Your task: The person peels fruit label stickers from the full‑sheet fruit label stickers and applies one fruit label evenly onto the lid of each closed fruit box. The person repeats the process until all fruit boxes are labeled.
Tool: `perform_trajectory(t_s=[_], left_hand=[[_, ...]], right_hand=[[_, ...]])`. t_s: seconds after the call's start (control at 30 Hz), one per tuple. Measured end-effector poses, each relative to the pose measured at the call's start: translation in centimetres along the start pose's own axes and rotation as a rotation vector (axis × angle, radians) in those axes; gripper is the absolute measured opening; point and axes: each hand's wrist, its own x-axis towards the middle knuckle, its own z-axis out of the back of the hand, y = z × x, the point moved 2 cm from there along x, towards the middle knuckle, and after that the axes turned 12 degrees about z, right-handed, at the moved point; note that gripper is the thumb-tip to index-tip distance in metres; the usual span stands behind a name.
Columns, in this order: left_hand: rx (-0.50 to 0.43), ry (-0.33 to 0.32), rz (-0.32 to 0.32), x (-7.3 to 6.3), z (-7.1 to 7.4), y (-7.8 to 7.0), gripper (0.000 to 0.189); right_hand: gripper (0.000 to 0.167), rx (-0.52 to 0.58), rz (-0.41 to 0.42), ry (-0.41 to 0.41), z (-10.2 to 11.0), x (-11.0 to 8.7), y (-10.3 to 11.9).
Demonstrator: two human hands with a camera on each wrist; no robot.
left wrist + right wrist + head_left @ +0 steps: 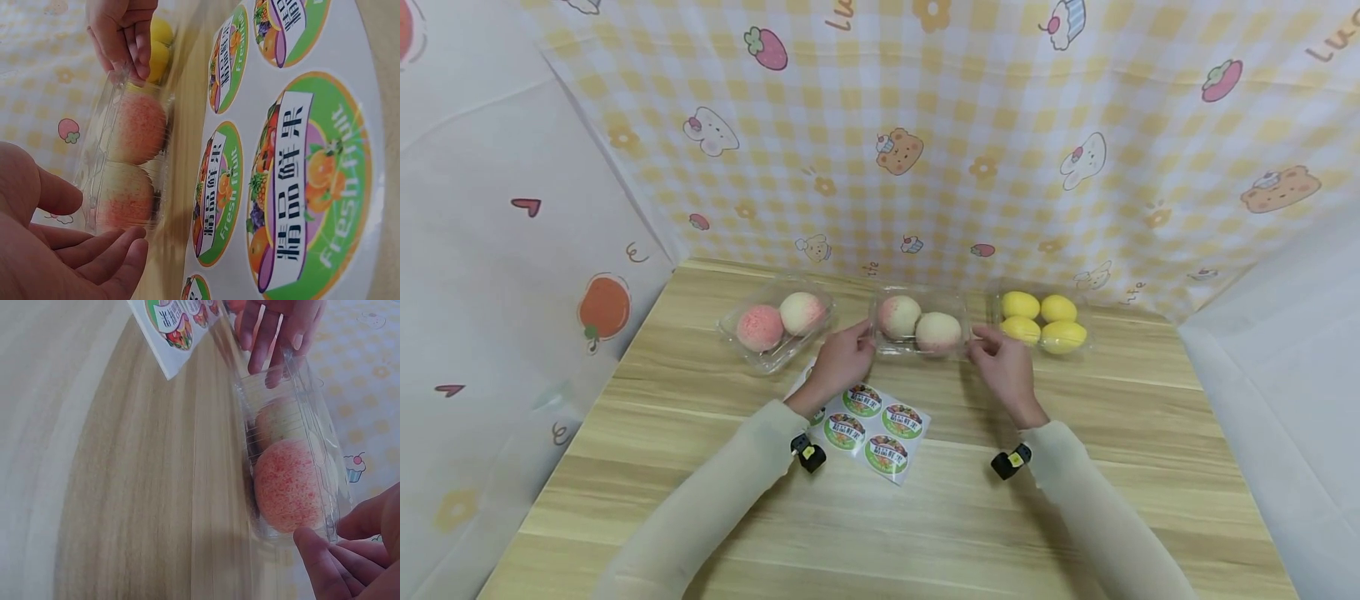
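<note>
A clear plastic fruit box [920, 346] with two pink-and-cream peaches [937, 332] stands between my hands on the table. At its left end is my left hand [844, 358], with thumb and loosely straight fingers apart beside the box wall. My right hand [1006, 371] pinches the near corner of the box's right end between thumb and fingertip, seen closest in the right wrist view. Below the left hand lies a white sheet of round fruit stickers [917, 417], partly covered by that wrist.
Left of the middle box, another clear box [771, 362] holds two peaches and sits at an angle. To the right, a third clear box [1084, 337] holds several yellow lemons [1063, 337]. A checked curtain [820, 150] hangs behind the wooden table [985, 533].
</note>
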Motion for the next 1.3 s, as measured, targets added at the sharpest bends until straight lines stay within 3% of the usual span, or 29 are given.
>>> perform_trajectory(t_s=[0.27,0.43,1.3], left_hand=[[-0.059,0.011,-0.057,-4.4,2.3,-4.1,0.054],[-0.038,0.027,-0.003,-6.4,3.2,-6.2,0.053],[-0.038,0.048,0.004,-8.9,3.0,-6.0,0.054]], right_hand=[[0.03,-0.01,0.009,0.002,0.1,-0.7,0.0],[0.029,-0.012,0.016,-0.006,0.3,-1.1,0.2],[0.029,0.033,-0.016,0.031,1.1,-3.6,0.8]])
